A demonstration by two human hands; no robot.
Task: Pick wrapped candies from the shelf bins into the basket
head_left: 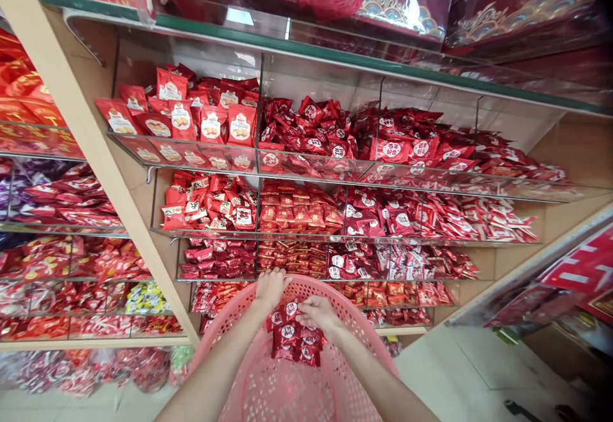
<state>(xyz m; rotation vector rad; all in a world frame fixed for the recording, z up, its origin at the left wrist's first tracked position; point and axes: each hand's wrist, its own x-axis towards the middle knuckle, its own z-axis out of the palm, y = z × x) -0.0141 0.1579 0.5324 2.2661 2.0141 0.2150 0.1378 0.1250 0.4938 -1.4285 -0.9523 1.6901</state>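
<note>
My left hand [269, 288] is closed over the far rim of a pink perforated plastic basket [378, 345], right at the front of the shelves. Inside the basket, my right hand [320, 313] has its fingers bent together at the edge of a small cluster of dark red candy packets [287, 334] with white round labels. It seems to pinch one of the upper packets, though the fingertips partly hide it. The packets lie side by side against the far inner wall, and the basket's bottom shows below them.
Glass-fronted shelves [306, 238] ahead hold many red snack packets in divided compartments. Larger red gift bags [345, 0] stand on the top glass shelf. A wooden upright [96, 154] separates another candy rack at left. Bagged goods [81, 371] sit low at left, above the tiled floor [469, 371].
</note>
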